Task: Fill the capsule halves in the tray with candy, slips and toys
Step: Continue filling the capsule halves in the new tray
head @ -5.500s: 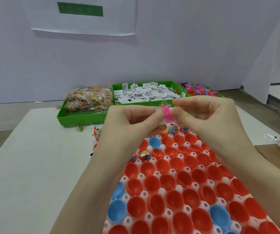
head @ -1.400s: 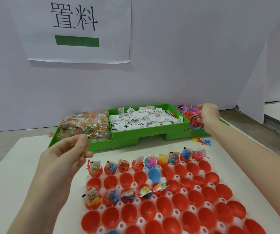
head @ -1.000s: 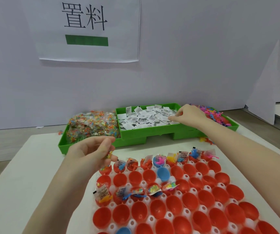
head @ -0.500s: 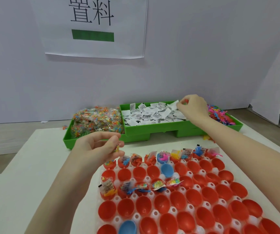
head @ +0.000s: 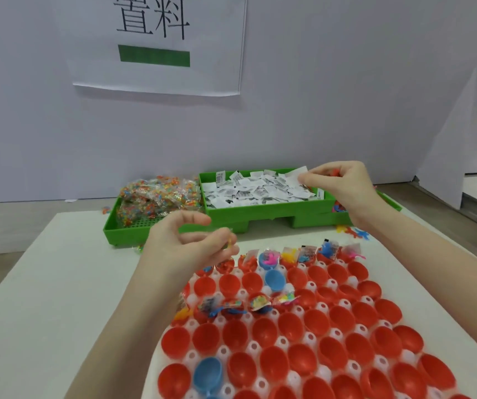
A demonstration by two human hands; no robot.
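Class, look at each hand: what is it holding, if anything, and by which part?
The right hand pinches a white slip by its right edge, with something small and red tucked in the fingers. The left hand pinches a small candy; where exactly cannot be told.

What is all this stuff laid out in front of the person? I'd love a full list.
capsule tray: one, white, near centre of the table, holds many red capsule halves and a few blue ones; the far row and part of the third row are filled.
candy packets: a heap, multicoloured, in the left green bin.
paper slips: a heap, white with black print, in the middle green bin.
small toys: a few, mixed colours, loose on the table by the right bin.
wall sign: one, white with black characters and a green bar.
table: one, white.
left hand: pinches a small candy packet above the tray.
right hand: pinches one slip over the middle bin; something orange shows in its fingers.
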